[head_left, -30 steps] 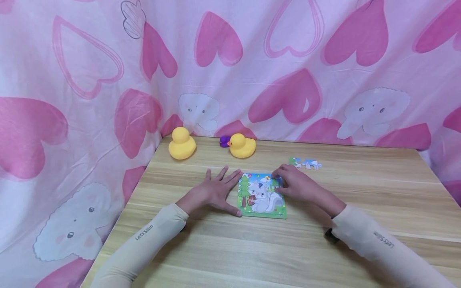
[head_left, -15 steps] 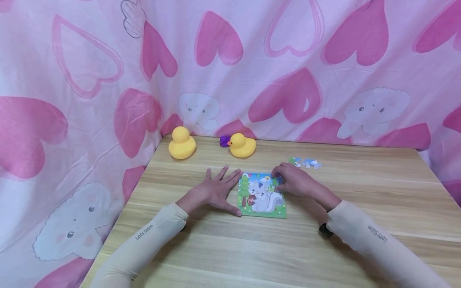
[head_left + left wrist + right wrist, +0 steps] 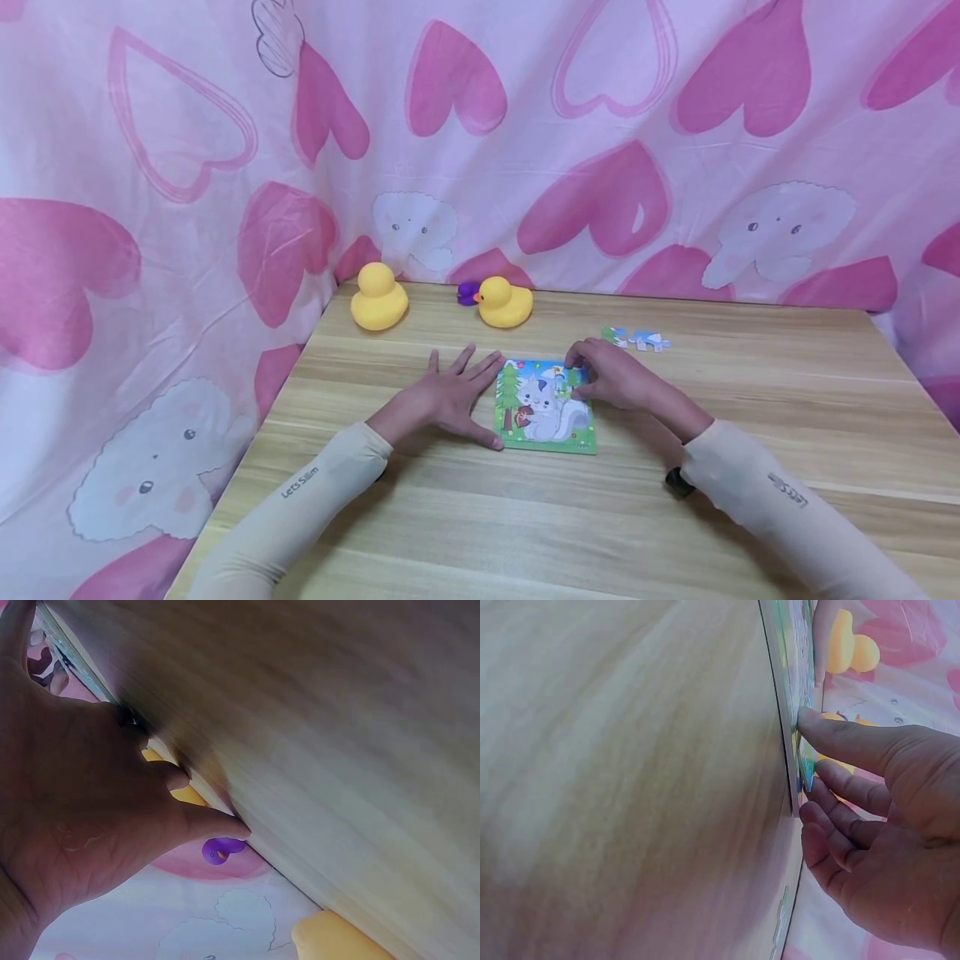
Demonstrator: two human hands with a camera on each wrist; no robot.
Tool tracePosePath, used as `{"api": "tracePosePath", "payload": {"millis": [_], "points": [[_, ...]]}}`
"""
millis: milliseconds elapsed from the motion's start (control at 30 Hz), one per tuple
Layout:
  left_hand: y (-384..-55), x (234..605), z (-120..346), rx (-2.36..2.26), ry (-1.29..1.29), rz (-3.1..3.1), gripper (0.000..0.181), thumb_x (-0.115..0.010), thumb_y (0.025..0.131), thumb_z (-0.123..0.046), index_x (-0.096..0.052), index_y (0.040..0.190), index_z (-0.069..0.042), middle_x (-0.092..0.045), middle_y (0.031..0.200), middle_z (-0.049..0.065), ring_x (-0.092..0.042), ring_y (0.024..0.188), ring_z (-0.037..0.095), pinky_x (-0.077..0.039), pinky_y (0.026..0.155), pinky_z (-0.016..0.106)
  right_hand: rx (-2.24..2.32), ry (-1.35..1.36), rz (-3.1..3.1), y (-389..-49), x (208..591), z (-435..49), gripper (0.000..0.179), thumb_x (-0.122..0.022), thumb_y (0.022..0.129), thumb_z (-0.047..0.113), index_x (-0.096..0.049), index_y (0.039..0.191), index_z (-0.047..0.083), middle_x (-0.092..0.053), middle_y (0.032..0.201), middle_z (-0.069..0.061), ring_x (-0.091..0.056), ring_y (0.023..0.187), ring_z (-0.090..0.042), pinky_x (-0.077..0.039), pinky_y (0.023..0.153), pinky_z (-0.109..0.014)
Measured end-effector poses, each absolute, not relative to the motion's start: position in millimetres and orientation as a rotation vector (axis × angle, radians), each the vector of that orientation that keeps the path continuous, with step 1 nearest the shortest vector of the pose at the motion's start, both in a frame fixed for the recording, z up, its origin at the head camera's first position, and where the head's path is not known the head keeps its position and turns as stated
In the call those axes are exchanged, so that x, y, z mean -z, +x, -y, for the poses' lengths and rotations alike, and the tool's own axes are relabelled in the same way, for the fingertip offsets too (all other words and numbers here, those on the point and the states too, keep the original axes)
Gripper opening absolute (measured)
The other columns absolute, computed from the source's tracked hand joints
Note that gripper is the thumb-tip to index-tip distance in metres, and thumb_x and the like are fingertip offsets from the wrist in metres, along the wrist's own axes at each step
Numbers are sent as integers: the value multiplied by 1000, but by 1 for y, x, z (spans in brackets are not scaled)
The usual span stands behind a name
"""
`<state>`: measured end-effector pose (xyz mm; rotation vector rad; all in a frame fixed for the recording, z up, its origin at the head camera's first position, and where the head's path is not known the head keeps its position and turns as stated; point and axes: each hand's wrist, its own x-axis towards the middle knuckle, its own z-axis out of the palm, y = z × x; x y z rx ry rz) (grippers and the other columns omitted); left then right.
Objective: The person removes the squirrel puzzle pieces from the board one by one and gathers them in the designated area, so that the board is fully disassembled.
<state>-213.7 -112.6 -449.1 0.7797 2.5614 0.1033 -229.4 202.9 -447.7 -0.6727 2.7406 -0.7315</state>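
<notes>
A square jigsaw puzzle (image 3: 547,417) with a grey squirrel picture lies flat on the table. My left hand (image 3: 452,402) rests on the table with fingers spread, its thumb and a fingertip touching the puzzle's left edge. At the upper right corner, my right hand (image 3: 618,375) pinches a puzzle piece (image 3: 808,766) between thumb and fingers. In the right wrist view that piece stands tilted against the puzzle's surface. The fingers cover most of this corner in the head view.
Behind the right hand lie loose puzzle pieces (image 3: 648,341). Two yellow rubber ducks, one at the left (image 3: 378,298) and one in the middle (image 3: 506,304), stand at the table's back with a small purple toy (image 3: 468,294). A pink heart-patterned curtain (image 3: 465,192) hangs behind.
The right hand has shifted slightly at the puzzle's upper right corner, and its forearm has moved a little left. The left hand and puzzle look unmoved.
</notes>
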Motion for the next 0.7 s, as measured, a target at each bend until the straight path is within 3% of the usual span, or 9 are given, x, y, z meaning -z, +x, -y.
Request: {"api": "tracePosePath", "payload": {"millis": [367,700], "points": [[-213,450,113,-107,776,-2561,136,-64,71,-95,6,171,-35,7,180,-13,12,168,32,4,123,81,685,-682,-2692,-231,442,-202,40,-85,89,11,-65,124,9,-66,120,-7,-59,108,-24,-57,102,-46],[-213,452,113,-103,780,-2572,136,-64,70,-96,6,171,-35,8,180,-15,12,168,31,4,123,81,642,-644,-2679,-235,445,-201,43,-87,86,14,-66,123,9,-65,107,-3,-56,96,-20,-55,85,-33]]}}
